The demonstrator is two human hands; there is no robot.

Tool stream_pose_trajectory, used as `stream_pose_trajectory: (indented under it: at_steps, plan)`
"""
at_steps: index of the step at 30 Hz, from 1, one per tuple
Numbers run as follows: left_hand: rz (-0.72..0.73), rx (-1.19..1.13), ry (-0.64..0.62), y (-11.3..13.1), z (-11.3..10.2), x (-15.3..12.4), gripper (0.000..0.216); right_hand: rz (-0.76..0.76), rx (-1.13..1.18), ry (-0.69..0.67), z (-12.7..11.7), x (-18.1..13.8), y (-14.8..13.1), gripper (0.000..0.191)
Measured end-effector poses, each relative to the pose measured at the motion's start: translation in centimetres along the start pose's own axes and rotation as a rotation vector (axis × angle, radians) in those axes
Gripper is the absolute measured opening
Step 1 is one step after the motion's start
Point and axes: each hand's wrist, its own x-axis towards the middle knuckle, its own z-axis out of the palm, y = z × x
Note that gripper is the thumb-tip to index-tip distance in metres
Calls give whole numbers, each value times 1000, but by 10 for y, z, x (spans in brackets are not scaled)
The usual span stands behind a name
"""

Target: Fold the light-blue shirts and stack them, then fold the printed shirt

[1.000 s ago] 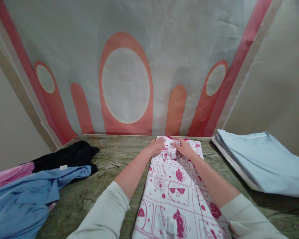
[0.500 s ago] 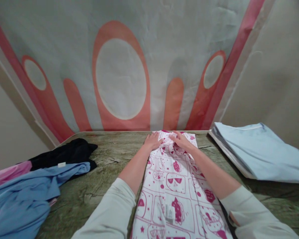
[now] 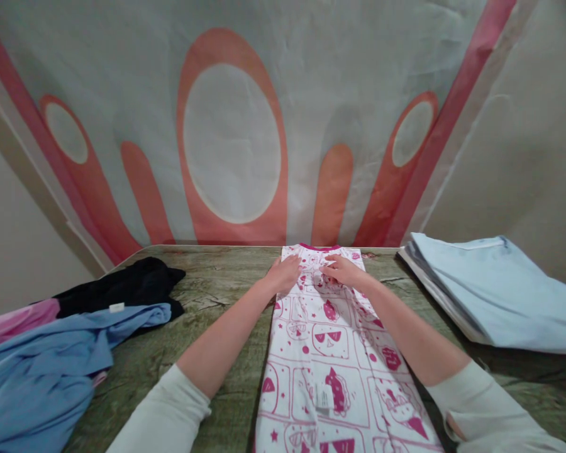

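A white garment [image 3: 331, 340] with a magenta cartoon print lies lengthwise before me, folded into a long narrow strip. Its magenta-edged neckline is at the far end and a small white tag shows on its nearer part. My left hand [image 3: 285, 274] rests open on the upper left edge, fingers spread over the cloth. On the upper right part lies my right hand [image 3: 343, 272], its fingers slightly bent and apart, touching the fabric. Neither hand grips the cloth. Small wrinkles show between the hands.
The wood-patterned table [image 3: 217, 289] ends at a printed backdrop [image 3: 306, 126]. To the left lie a loose blue garment [image 3: 42, 371], a black one [image 3: 127, 286] and a pink one [image 3: 21, 321]. A stack of folded light clothes [image 3: 504, 289] sits at the right.
The bunched cloth near the neckline now lies flatter, with the collar edge showing. My left hand has shifted slightly left and toward me; the right hand moved a little nearer too.
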Motion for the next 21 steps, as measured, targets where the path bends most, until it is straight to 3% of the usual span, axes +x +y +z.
stream_pose_trajectory:
  at_steps: [5, 10, 15, 21]
  plan:
    - [9, -43, 3, 4, 10, -15, 52, -95, -114, 72, 17, -2, -7, 50]
    - [7, -64, 17, 3, 12, -15, 53, -102, -221, 27, 21, -4, -6, 46]
    - [33, -71, 17, 6, 5, -20, 54, -122, -396, 38, 7, 4, 3, 31]
    - [164, -94, -8, 27, -5, -34, 53, -223, -533, 225, -13, 19, 16, 25]
